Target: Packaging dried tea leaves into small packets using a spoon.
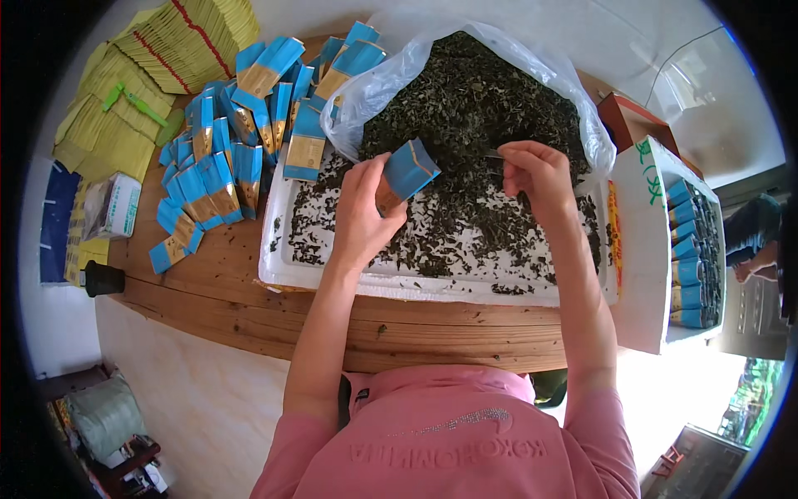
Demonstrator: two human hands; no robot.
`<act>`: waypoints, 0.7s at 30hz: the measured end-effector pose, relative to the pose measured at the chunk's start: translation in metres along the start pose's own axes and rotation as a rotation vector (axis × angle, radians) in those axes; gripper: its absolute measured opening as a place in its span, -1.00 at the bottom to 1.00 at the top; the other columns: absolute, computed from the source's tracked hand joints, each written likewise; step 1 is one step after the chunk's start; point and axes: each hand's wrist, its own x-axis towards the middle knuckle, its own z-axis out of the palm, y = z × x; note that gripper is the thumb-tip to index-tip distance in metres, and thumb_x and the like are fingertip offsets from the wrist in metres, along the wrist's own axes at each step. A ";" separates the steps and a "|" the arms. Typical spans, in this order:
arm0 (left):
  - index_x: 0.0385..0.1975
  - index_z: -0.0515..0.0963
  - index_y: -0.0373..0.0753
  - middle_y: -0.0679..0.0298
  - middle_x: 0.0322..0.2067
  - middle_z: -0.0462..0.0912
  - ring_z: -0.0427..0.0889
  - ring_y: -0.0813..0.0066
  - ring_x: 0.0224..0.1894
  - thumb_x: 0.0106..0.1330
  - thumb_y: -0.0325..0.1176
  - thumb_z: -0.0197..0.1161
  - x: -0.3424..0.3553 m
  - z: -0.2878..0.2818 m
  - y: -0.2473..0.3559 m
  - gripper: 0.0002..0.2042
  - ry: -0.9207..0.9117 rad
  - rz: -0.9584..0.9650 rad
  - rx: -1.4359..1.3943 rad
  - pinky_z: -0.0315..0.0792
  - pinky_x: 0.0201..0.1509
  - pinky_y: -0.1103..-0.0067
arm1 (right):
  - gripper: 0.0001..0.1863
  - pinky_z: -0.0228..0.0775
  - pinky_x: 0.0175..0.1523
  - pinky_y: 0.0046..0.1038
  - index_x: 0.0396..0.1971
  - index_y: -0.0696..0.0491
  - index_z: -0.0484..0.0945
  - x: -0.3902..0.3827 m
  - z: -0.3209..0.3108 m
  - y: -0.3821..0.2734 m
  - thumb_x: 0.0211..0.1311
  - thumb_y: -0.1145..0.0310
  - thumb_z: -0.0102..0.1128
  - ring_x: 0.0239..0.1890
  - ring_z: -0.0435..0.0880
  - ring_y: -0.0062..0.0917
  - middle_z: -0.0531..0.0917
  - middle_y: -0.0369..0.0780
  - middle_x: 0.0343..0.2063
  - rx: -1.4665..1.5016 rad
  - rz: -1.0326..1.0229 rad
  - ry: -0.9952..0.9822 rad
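Head view, I see blue-and-gold packet (413, 169), tilted above dark dry leaves (465, 100), left grip (362, 204) clasping it, forearm stretched forward, right grip (536, 173) with curled fingers, pinching thin greyish piece (494, 153).

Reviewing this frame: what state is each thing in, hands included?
Left hand: closed around a blue packet.
Blue packet: tilted; open or sealed, unclear.
Right hand: fingers pinched on a thin item.
Plastic bag: open, dark leaves heaped inside.
White tray: strewn with leaves.
White box: open, holding blue packets.
Packet pile: loosely heaped.
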 end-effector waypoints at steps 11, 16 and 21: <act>0.11 0.38 -0.23 0.13 -0.04 0.46 0.46 0.10 0.02 -0.10 -0.58 0.34 0.001 -0.002 0.005 -0.36 -0.040 0.119 0.057 0.44 0.03 0.35 | -0.63 0.44 -0.40 -0.37 -0.23 0.14 0.57 -0.032 0.059 0.012 -0.12 0.74 0.11 -0.49 0.56 -0.27 0.60 -0.16 -0.45 -1.159 -1.006 -0.166; 0.04 0.40 -0.23 0.12 -0.03 0.46 0.45 0.08 0.04 -0.12 -0.56 0.37 0.001 -0.002 0.008 -0.40 -0.039 0.089 -0.018 0.42 0.06 0.32 | -0.50 0.44 -0.28 -0.36 -0.16 0.14 0.55 -0.034 0.063 0.004 -0.27 0.75 0.13 -0.40 0.56 -0.26 0.59 -0.17 -0.38 -1.084 -1.161 -0.263; 0.00 0.40 -0.24 0.13 -0.06 0.47 0.48 0.12 0.00 -0.11 -0.53 0.41 -0.001 -0.002 0.003 -0.43 -0.021 0.063 -0.038 0.44 0.02 0.36 | -0.54 0.46 -0.31 -0.40 -0.16 0.15 0.58 -0.034 0.054 0.003 -0.19 0.76 0.12 -0.39 0.61 -0.29 0.62 -0.15 -0.37 -0.997 -1.215 -0.197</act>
